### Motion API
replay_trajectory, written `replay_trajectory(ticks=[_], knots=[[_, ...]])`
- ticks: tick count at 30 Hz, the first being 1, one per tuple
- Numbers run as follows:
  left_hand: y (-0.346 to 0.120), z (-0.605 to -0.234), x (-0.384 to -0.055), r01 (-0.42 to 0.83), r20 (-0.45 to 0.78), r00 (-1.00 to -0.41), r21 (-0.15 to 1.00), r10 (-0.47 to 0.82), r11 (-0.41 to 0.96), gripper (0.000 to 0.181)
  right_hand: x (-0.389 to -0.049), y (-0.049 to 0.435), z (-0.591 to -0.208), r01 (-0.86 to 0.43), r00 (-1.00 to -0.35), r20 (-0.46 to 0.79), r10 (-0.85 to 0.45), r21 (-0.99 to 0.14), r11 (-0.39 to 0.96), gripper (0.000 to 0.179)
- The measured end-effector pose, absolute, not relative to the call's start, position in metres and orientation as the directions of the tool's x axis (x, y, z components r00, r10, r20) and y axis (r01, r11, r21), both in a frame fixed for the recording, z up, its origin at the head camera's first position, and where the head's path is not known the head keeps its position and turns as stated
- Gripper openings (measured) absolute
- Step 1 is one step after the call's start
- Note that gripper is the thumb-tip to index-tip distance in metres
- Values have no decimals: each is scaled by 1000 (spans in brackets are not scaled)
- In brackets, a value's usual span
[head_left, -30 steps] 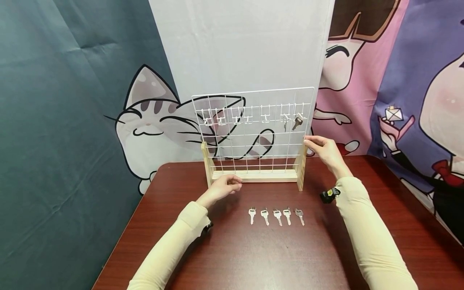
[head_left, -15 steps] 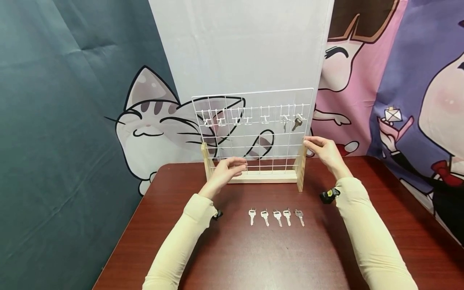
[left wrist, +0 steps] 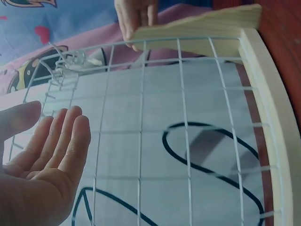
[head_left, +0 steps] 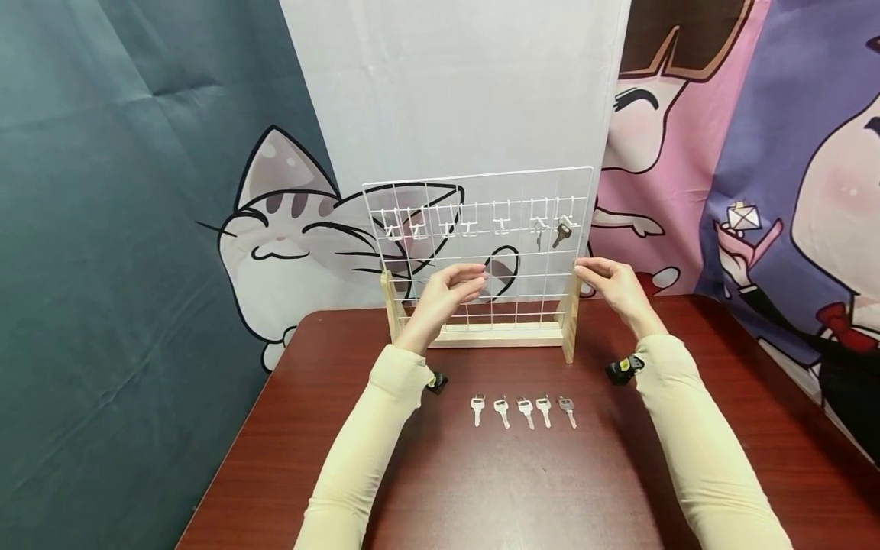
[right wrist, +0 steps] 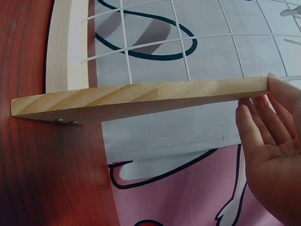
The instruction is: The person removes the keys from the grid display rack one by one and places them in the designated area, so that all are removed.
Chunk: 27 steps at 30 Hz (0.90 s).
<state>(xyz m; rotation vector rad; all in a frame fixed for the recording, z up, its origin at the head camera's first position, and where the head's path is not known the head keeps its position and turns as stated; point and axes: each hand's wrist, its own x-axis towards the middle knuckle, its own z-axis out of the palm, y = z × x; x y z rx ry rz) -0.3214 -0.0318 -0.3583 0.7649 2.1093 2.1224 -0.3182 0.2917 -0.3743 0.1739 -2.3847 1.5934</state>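
Observation:
A white wire grid (head_left: 481,263) stands in a pale wooden base. My left hand (head_left: 450,294) is raised before the lower middle of the grid, holding nothing. In the left wrist view the left hand's fingers (left wrist: 63,136) are extended, the thumb apart from them. My right hand (head_left: 615,286) pinches the top end of the right wooden upright (right wrist: 141,101), thumb on one side and fingers on the other in the right wrist view. A bronze-toned key (head_left: 562,234) and a silver key (head_left: 539,234) hang from hooks at the grid's upper right.
Several keys (head_left: 525,412) lie in a row on the reddish-brown table (head_left: 495,489), in front of the stand. White hooks (head_left: 415,229) without keys line the grid's upper left and middle. Behind is a cloth backdrop (head_left: 481,92) with cartoon figures.
My left hand has risen and moved rightward from low beside the base to in front of the grid. The right hand stays on the upright, and the keys have not moved.

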Motion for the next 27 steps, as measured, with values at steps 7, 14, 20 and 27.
replay_trajectory(ticks=[7,14,20,27], knots=[[-6,-349,-328,309,328,-862,944,387,-113,36,-306,284,-363,-243,-960,279,38,-891,384,39],[21,-341,-334,277,313,-869,949,384,-148,36,-308,285,-364,-240,-960,277,39,-886,397,40],[44,-339,-338,269,312,-877,949,366,-164,41,-324,296,-380,-229,-964,264,42,-896,381,42],[64,-335,-339,285,308,-893,951,328,-116,43,-334,305,-392,-255,-955,295,41,-881,399,48]])
